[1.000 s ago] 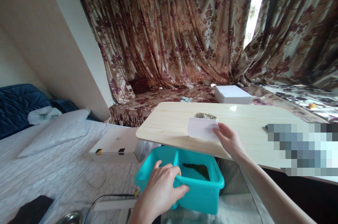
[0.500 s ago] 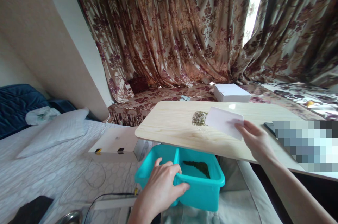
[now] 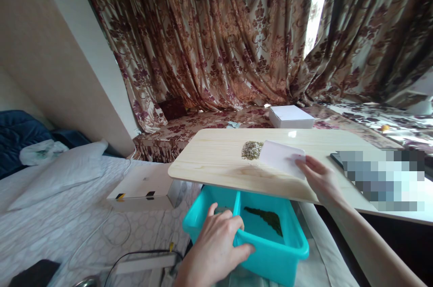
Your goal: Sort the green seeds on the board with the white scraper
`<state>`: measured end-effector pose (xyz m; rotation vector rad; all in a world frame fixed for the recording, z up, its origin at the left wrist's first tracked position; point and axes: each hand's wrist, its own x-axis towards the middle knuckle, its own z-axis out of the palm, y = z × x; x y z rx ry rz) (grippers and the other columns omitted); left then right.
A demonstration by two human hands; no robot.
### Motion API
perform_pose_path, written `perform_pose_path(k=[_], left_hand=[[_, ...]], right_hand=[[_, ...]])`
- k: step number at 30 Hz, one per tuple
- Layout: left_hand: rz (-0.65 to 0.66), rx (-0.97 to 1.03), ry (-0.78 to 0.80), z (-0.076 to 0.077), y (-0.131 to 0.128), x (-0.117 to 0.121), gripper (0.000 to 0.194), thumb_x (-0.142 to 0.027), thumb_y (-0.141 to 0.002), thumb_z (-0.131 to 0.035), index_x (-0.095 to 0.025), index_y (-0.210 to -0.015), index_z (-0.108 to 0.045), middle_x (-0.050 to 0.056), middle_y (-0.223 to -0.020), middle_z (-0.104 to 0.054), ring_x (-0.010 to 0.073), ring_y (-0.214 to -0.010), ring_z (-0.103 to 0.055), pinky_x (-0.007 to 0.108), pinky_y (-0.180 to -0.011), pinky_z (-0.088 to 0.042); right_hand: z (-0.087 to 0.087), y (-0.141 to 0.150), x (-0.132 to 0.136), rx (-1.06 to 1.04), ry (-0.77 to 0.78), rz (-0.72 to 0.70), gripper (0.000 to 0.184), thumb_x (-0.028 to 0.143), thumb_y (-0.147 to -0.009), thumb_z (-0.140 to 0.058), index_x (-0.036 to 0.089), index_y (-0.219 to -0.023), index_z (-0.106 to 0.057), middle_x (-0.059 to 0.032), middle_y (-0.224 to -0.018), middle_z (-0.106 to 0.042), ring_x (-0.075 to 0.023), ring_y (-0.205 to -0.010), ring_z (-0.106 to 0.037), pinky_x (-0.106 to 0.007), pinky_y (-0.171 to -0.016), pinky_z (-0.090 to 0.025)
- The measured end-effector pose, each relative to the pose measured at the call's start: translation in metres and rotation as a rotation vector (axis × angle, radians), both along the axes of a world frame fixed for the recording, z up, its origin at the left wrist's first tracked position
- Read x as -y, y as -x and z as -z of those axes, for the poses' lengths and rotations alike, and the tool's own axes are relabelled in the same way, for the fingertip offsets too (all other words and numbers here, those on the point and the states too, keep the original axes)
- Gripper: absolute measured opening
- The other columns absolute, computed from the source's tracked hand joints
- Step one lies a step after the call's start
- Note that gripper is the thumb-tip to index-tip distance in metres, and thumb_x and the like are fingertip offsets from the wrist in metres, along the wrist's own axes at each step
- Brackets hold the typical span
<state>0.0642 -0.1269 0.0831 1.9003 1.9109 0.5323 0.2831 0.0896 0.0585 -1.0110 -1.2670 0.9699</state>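
Observation:
My left hand [image 3: 219,242] grips the near rim of a turquoise two-compartment bin [image 3: 270,260], fingers over the edge by the divider and thumb outside. Dark green grains [image 3: 267,219] lie in the bin's right compartment; a little pale material shows in the left one, partly hidden by my fingers. Between the thumb and fingers of my right hand [image 3: 318,176] is a thin white card [image 3: 282,156], slanted over the light wooden tabletop [image 3: 209,156]. Its left edge is beside a small pile of mixed green and pale grains [image 3: 252,150] on that table.
A white box [image 3: 291,117] stands behind the table. To the left, a flat white carton [image 3: 142,185] lies on the bed, with a power strip [image 3: 145,263] and cables nearer me. A blurred-out device [image 3: 382,179] is on the table's right side.
My right hand has drawn the card rightward from in front of the pile to its right side, uncovering it. The bin appears slightly farther right, with my left hand still on its rim.

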Motion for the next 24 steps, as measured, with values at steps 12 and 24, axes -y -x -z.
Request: perform_pose_path(k=[12, 24], left_hand=[[0.139, -0.054, -0.023, 0.008, -0.030, -0.012, 0.025, -0.043, -0.077, -0.066, -0.024, -0.093, -0.062, -0.001, -0.092, -0.059, 0.0204, -0.105, -0.056, 0.049, -0.116, -0.016], [0.252, -0.145, 0.076, -0.004, -0.059, -0.018, 0.033, -0.048, -0.082, -0.062, -0.020, -0.099, -0.063, 0.004, -0.101, -0.061, 0.0245, -0.112, -0.053, 0.050, -0.115, -0.021]], right_hand=[[-0.003, -0.005, 0.003, 0.069, 0.039, 0.006, 0.028, 0.038, -0.063, -0.073, 0.023, -0.086, -0.072, -0.0043, -0.096, -0.077, -0.0273, -0.098, -0.069, -0.035, -0.084, -0.055], [0.002, -0.002, -0.010, 0.056, 0.038, -0.057, 0.030, 0.040, -0.059, -0.077, 0.022, -0.082, -0.071, -0.0069, -0.090, -0.078, -0.0274, -0.093, -0.071, -0.034, -0.078, -0.057]])
